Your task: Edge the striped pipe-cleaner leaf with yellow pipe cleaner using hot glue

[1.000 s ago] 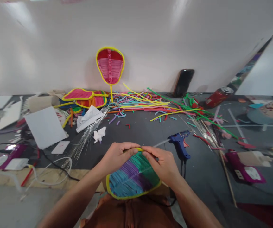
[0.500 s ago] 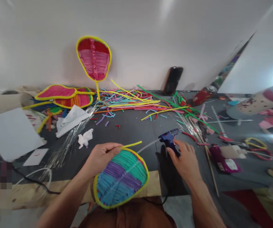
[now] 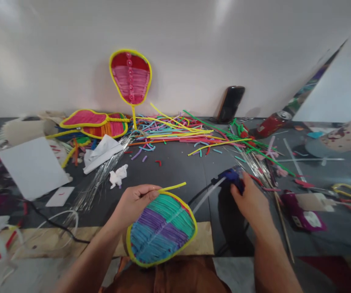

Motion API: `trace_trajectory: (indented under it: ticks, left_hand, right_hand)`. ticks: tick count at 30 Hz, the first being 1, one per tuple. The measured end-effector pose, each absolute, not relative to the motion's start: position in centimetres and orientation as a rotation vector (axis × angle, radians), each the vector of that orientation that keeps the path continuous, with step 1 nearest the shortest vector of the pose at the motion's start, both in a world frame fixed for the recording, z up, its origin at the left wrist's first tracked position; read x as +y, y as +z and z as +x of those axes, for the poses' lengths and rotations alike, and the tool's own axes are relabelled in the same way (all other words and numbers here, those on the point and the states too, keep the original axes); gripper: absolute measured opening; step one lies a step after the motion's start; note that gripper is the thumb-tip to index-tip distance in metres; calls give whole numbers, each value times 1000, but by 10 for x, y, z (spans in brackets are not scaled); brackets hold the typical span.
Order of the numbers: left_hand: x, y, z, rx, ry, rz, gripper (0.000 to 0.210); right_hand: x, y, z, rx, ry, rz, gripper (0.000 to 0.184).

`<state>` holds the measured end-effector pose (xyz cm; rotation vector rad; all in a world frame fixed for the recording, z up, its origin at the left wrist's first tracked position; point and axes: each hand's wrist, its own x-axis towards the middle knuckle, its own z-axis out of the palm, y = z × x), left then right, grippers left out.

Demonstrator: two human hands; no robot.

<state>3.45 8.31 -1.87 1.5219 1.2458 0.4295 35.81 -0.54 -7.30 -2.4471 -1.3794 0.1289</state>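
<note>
My left hand (image 3: 137, 205) pinches the upper left edge of a rounded fan-shaped piece (image 3: 165, 228), striped teal, purple and blue with a fuzzy yellow border. A loose end of yellow pipe cleaner (image 3: 175, 187) sticks out to the right from under the thumb. On the right, my right hand (image 3: 251, 201) is closed around a dark blue glue gun (image 3: 232, 177), slightly blurred. From the gun's back a long translucent glue stick (image 3: 207, 197) slants down toward the fan-shaped piece. Whether its end touches the piece I cannot tell.
A pink fan (image 3: 131, 77) with a yellow rim leans on the wall, beside a phone (image 3: 232, 103). Loose pipe cleaners (image 3: 178, 130) lie along the back. A red can (image 3: 275, 124), wires (image 3: 102, 171), crumpled tissue (image 3: 118, 176) and a magenta box (image 3: 303, 211) surround the work area.
My right hand has moved right with the glue gun and turned it. My left hand keeps its hold on the fan-shaped piece. The whole view has swung slightly left.
</note>
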Motion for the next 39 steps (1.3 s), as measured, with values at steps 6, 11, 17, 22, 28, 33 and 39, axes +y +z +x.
trace_trajectory:
  ticks: [6, 11, 17, 22, 28, 33, 39]
  left_hand:
    - [78, -19, 32, 1211, 447, 1514, 32]
    - [73, -17, 32, 1199, 391, 1577, 32]
    - [68, -11, 34, 1167, 394, 1629, 30]
    - [60, -2, 33, 1117, 412, 1689, 27]
    - [55, 7, 33, 1054, 442, 1713, 25]
    - [53, 8, 33, 1013, 473, 1725, 24]
    - [52, 6, 32, 985, 502, 1770, 23]
  right_hand:
    - [-29, -44, 363, -827, 509, -1891, 28]
    - [-49, -26, 337, -1144, 1008, -1415, 36]
    - [-43, -17, 305, -1377, 1296, -1204, 30]
    - [-38, -24, 300, -1388, 1381, -1200, 35]
    - [-40, -32, 299, -1381, 1448, -1166, 45]
    - [-40, -32, 299, -1437, 1484, -1188, 43]
    - [-40, -32, 298, -1387, 1530, -1176, 44]
